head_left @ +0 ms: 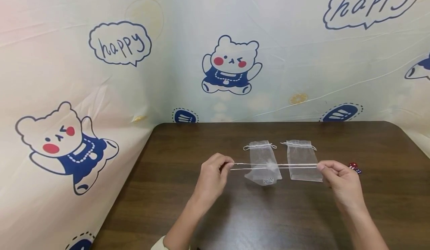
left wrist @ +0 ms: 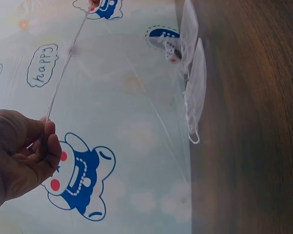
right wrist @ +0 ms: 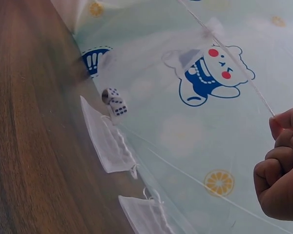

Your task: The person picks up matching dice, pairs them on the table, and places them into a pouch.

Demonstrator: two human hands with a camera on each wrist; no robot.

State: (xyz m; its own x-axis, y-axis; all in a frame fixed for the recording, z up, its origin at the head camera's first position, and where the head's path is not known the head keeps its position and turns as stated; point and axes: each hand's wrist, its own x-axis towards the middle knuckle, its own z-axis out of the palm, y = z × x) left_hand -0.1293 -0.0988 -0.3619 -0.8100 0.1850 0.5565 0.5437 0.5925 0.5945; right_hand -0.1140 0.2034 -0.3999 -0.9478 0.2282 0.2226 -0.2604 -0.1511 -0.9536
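Observation:
A sheer white drawstring pouch [head_left: 262, 176] hangs in the air with its mouth gathered. At its bottom are white dice [right wrist: 118, 105] with dark dots, visible through the mesh. Its white drawstring [head_left: 297, 166] stretches taut to both sides. My left hand [head_left: 213, 175] pinches the left end of the cord between thumb and fingers. On the other side my right hand [head_left: 342, 181] pinches the right end, its other fingers curled.
Two more sheer pouches, a left one [head_left: 260, 152] and a right one [head_left: 303, 168], lie flat on the brown table [head_left: 161, 190]. Small red and blue dice [head_left: 354, 167] lie beyond my right hand. A patterned curtain [head_left: 174, 67] stands behind the table.

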